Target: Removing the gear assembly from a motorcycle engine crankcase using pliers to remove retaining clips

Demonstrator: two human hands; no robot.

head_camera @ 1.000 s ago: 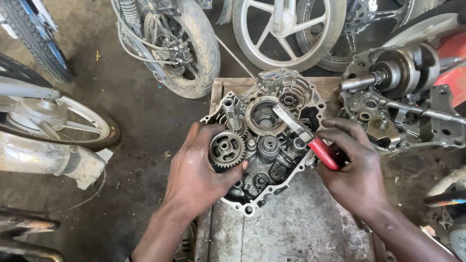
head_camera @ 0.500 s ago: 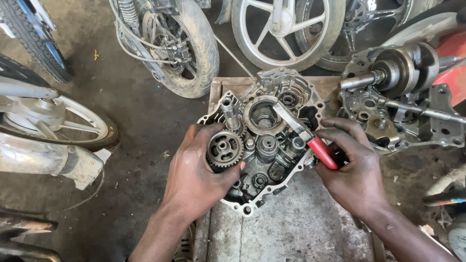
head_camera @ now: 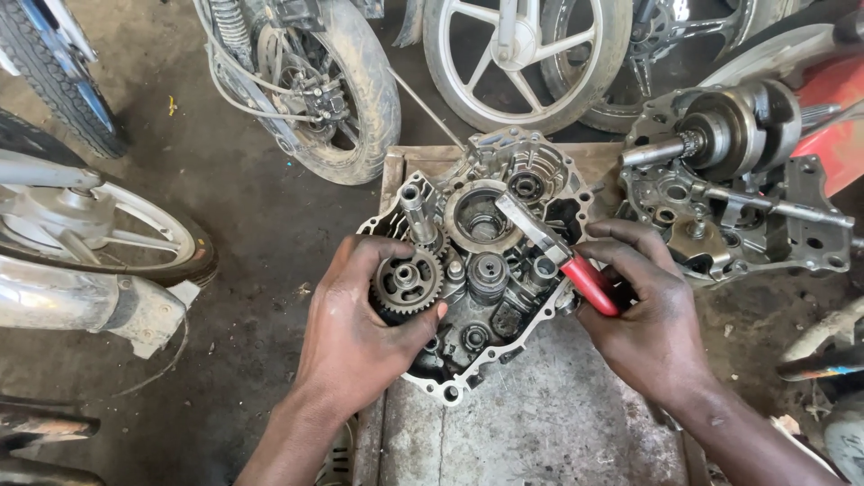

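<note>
Hands work inside an opened engine crankcase half [head_camera: 490, 297] lying flat on a worn metal-topped bench [head_camera: 540, 423], seen from above. The left hand [head_camera: 360, 337] curls its fingers around a toothed gear [head_camera: 407, 282] at the case's left side, thumb pressed under the teeth. The right hand [head_camera: 648, 315], at the case's right edge, is closed round the red grip of a plier-like tool [head_camera: 562, 256], whose steel nose points up-left into the case toward the large round bearing seat [head_camera: 477, 216].

By the look of it, the step in hand is working on the gear cluster: one hand steadies the gear while the tool addresses a small part on a shaft. The next move appears to call for a fine, steady placing of the tool tip while the gear stays put.

Right of the case sits a second case half with a crankshaft [head_camera: 729, 135] standing in it, close to the right hand's knuckles. Beyond the case, motorcycle wheels [head_camera: 337, 85] crowd the oily floor, and an exhaust pipe [head_camera: 81, 301] lies well to its left.
</note>
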